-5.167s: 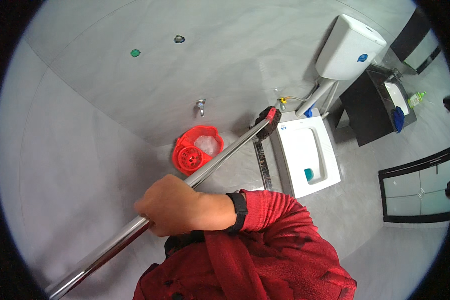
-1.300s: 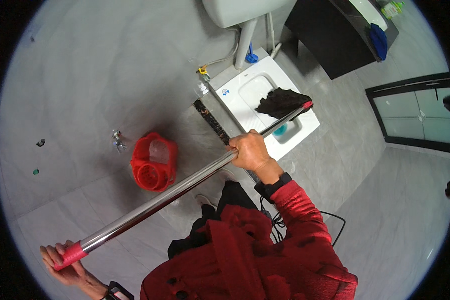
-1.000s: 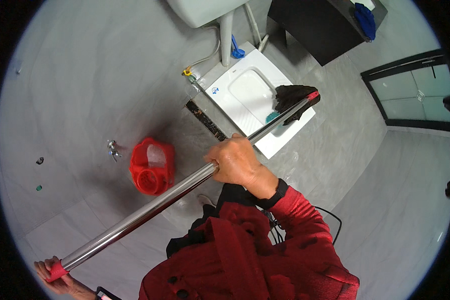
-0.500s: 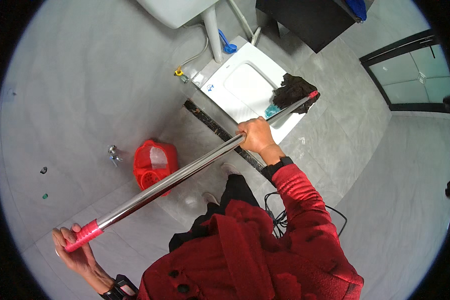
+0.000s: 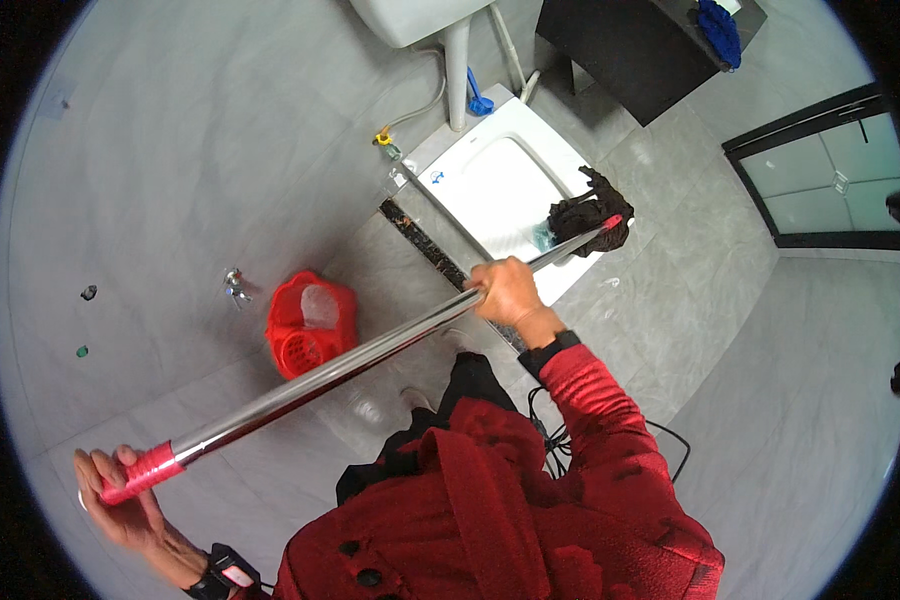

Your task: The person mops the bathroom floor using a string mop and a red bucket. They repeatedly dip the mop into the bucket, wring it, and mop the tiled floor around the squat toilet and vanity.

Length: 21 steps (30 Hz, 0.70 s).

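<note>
A mop with a shiny metal pole slants across the view, from the lower left up to the right. My left hand grips the pink sleeve at its top end. Farther down the pole, my right hand is wrapped around the metal. The dark, wet-looking mop head lies on the near right edge of a white squat toilet, partly over the rim. Beside the mop head, a small bluish-green patch shows in the toilet basin.
A red mop bucket with a wringer basket stands by the left wall, below a metal tap. A blue brush stands behind the toilet, near a yellow-fitted hose. A black cabinet is at the back; cables lie by my legs.
The mop has shifted back toward the lower left, with both hands still on it. Its head has bunched up and sits slightly lower and more to the left in view.
</note>
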Tool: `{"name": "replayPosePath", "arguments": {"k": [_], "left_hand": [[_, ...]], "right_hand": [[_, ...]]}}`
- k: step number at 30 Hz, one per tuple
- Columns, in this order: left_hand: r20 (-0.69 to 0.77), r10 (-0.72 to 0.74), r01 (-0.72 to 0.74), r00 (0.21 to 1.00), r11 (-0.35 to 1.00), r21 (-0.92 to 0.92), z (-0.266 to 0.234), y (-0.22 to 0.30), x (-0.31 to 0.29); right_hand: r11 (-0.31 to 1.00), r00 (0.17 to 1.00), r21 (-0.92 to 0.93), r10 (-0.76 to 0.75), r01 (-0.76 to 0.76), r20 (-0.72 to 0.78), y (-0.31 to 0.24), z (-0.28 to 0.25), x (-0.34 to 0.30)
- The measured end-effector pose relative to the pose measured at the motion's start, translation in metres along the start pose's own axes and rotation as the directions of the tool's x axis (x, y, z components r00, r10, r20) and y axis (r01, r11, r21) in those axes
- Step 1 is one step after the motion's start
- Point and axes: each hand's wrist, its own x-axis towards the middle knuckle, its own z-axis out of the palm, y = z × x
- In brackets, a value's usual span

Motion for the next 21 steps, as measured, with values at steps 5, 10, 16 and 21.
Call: {"name": "replayPosePath", "arguments": {"k": [5,10,16,21], "left_hand": [[0.104,0.017,-0.011,0.994,0.998,-0.065,0.009,-0.005,-0.006],[0.058,0.025,-0.024,0.998,0.999,-0.024,-0.041,0.0,-0.038],[0.011,0.042,-0.042,0.999,0.999,-0.024,-0.147,0.046,-0.082],[-0.125,0.054,-0.045,0.991,0.997,0.069,-0.214,0.079,-0.141]], "right_hand": [[0.995,0.992,-0.097,-0.01,-0.002,-0.125,0.009,0.007,-0.013],[0.998,0.994,-0.027,0.058,-0.061,-0.094,-0.034,0.032,-0.05],[1.0,0.999,-0.004,0.011,-0.011,-0.039,-0.131,0.086,-0.096],[0.997,0.998,0.067,-0.026,0.029,-0.051,-0.19,0.124,-0.116]]}}
